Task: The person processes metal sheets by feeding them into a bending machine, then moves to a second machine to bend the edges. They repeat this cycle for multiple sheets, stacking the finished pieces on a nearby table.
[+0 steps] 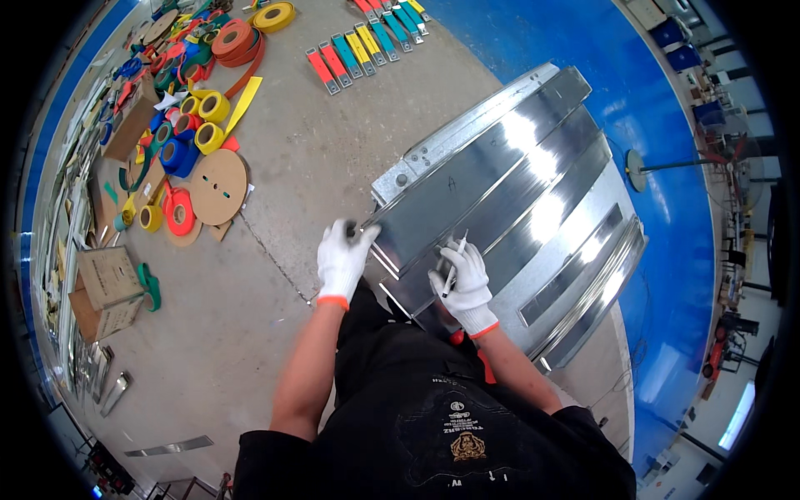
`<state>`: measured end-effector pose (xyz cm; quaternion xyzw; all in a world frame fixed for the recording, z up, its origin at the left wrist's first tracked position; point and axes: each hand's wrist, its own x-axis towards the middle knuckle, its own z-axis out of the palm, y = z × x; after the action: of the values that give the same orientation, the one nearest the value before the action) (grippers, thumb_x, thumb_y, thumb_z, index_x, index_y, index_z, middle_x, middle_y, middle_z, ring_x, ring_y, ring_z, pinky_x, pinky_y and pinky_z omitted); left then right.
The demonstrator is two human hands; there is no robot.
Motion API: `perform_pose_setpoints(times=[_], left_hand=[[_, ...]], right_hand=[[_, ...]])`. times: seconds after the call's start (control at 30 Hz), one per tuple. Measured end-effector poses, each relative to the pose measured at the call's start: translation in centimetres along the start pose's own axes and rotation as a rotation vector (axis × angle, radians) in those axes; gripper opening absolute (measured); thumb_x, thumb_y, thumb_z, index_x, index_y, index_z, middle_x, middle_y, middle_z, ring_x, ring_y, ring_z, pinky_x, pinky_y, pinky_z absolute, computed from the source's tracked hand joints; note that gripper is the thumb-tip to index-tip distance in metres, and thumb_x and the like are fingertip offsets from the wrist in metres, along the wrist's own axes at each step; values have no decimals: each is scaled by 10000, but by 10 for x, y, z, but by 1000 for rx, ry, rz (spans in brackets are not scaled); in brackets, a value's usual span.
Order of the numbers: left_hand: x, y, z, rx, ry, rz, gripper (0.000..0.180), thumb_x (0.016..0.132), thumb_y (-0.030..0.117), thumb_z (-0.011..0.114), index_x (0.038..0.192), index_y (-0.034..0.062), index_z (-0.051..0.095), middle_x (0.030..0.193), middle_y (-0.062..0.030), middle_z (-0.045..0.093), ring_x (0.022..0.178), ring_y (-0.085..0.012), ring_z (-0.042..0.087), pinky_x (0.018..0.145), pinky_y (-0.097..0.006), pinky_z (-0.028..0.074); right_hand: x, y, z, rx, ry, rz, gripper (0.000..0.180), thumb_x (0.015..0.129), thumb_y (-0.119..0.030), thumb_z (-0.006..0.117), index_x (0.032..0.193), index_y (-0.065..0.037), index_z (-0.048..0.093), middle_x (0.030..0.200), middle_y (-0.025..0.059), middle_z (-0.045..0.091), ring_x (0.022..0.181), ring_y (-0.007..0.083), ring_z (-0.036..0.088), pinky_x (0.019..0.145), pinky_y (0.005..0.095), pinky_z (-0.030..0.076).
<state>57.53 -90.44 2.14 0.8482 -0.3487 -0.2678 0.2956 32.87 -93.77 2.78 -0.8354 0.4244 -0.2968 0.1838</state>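
Note:
My left hand (340, 260), in a white knit glove with an orange cuff, is at the near-left corner of a shiny metal panel (454, 193). Its fingers are curled but apart, with the thumb towards the panel edge; whether it touches the metal I cannot tell. My right hand (468, 287), gloved the same way, is closed around a slim white pen (452, 271) held at a slant over the panels. Several long metal panels lie side by side in front of me, and a small handwritten mark shows on one.
Left on the concrete floor lie coloured tape rolls (214, 107), a round cardboard disc (219, 186) and an open cardboard box (111, 287). Red, yellow and green strap pieces (358, 52) lie in a row ahead. Blue floor (667, 250) runs along the right, with a stand fan (636, 171).

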Motion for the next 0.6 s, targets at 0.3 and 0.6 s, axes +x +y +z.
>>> perform_pose_setpoints(times=[0.3, 0.6], left_hand=[[-82, -59, 53, -520, -450, -217, 470, 981, 302, 652, 1284, -55, 613, 1106, -167, 712, 1019, -214, 663, 928, -345, 499], [-88, -59, 54, -591, -538, -246, 476, 990, 265, 657, 1324, -64, 577, 1139, -146, 689, 1078, -187, 630, 956, -323, 474]], right_hand=[[-21, 12, -14, -29, -50, -78, 537, 712, -116, 823, 1199, -112, 596, 1064, 124, 666, 1081, 362, 617, 1031, 529, 469], [-94, 21, -29, -124, 317, 456, 664, 792, -196, 799, 1362, -47, 494, 1319, 215, 582, 1256, 433, 530, 1129, 524, 385]])
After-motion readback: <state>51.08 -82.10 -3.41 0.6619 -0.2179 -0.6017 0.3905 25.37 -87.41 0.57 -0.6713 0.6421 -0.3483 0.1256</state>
